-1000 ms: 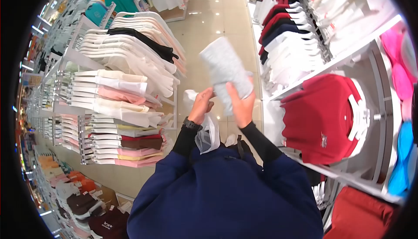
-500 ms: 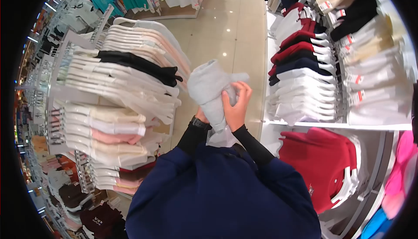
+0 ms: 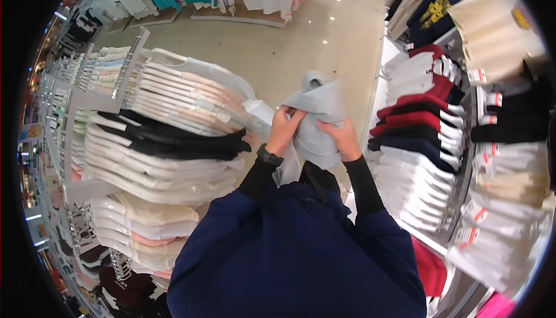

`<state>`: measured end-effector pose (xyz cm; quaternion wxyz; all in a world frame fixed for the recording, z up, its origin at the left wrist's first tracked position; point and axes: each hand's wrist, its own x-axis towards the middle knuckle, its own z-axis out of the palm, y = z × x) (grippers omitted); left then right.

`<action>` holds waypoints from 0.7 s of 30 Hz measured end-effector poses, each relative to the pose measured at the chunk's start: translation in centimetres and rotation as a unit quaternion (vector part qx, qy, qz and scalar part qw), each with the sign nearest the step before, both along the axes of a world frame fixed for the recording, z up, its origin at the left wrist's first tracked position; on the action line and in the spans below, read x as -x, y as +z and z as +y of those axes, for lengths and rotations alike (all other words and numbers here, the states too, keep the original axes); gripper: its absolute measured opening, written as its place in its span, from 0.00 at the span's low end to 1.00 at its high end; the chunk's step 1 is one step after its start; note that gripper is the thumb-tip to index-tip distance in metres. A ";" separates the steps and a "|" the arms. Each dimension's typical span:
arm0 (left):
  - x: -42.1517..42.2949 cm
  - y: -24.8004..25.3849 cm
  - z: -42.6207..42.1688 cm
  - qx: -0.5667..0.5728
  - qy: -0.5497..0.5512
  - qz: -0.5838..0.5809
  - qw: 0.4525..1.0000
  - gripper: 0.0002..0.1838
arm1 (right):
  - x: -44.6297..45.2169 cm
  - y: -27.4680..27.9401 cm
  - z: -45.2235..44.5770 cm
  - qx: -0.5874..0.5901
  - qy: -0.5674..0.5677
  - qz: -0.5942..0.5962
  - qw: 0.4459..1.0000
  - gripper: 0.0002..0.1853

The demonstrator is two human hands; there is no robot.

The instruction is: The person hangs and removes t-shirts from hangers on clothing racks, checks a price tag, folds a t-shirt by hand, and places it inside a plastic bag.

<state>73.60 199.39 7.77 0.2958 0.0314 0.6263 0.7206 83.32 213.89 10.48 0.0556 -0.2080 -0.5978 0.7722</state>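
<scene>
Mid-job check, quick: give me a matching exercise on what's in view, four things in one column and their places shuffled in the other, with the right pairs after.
Things:
1. grey cloth
2. dark watch
3. black garments
4. navy shirt with a yellow print

Places:
A. around the left wrist
B. hanging at the upper right of the picture
C. held between the left hand and the right hand
D. hanging among pale garments at the left of the picture

Right pairs: 1-C, 2-A, 3-D, 4-B

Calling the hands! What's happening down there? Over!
Left hand, right hand: both gripping grey cloth. Cloth loosely folded. Clear plastic below left hand; nothing seen blocking.
</scene>
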 end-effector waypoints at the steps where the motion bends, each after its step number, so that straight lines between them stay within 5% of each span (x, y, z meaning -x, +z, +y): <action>1: 1.6 0.8 0.7 0.010 -0.018 -0.019 1.000 0.23 | 1.4 -0.3 1.5 0.032 -0.002 0.007 0.999 0.29; 8: 11.2 5.9 7.0 -0.011 -0.055 0.014 0.998 0.21 | 12.5 -0.9 10.1 0.200 0.071 0.048 0.976 0.32; 11: 16.4 3.1 9.2 0.083 -0.052 0.173 0.980 0.21 | 17.2 -1.0 13.0 0.235 0.161 0.027 0.958 0.35; 14: 19.5 4.7 10.7 0.084 -0.019 0.122 0.989 0.20 | 21.3 -0.8 15.1 0.224 0.194 -0.018 0.955 0.35; 17: 22.3 5.6 10.5 -0.038 0.080 0.066 0.994 0.21 | 26.1 -2.7 17.7 0.270 0.175 -0.079 0.944 0.31; 20: 25.9 5.0 9.7 -0.294 0.114 0.023 0.949 0.27 | 30.5 -4.0 21.0 0.352 0.130 -0.074 0.924 0.28; 21: 26.9 4.9 9.6 -0.287 0.126 0.022 0.949 0.26 | 32.0 -3.8 21.8 0.355 0.117 -0.060 0.925 0.27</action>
